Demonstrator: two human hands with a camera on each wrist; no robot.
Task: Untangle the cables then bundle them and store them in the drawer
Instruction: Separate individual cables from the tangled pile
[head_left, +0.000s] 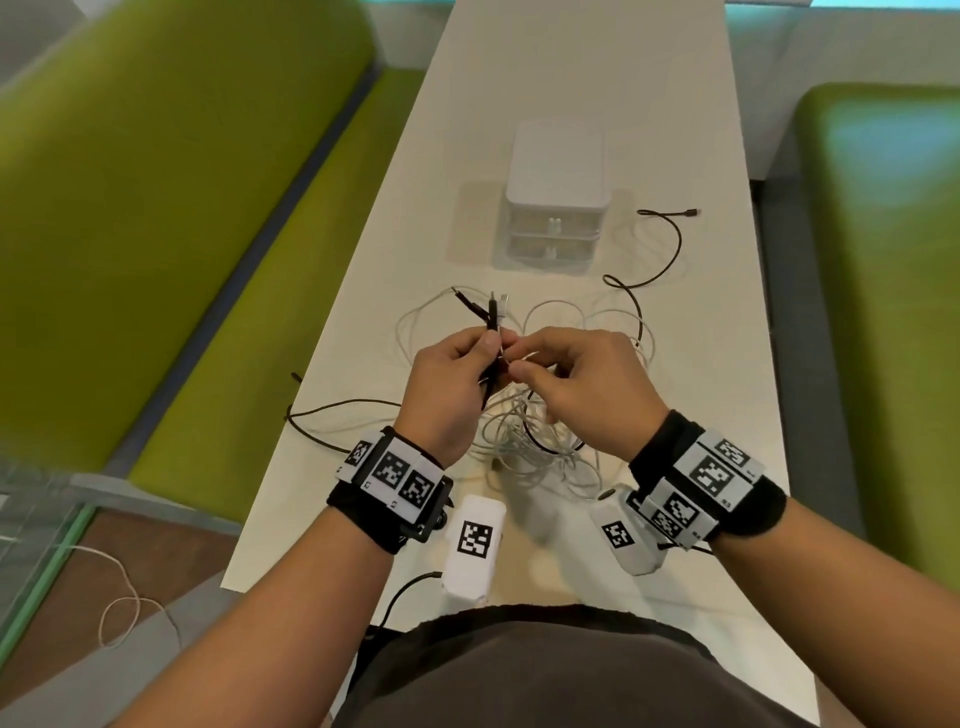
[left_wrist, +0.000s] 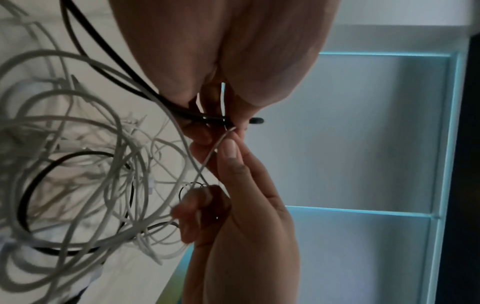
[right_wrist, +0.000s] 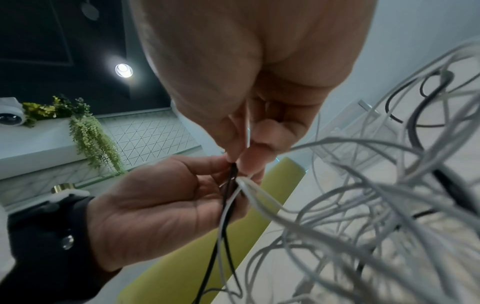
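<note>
The tangled heap of white and black cables (head_left: 524, 436) is partly hidden beneath both hands; individual strands blur together at six o'clock.

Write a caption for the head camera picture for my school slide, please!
Left hand grips black cable ends while right hand pinches a white cable above the tangle.
</note>
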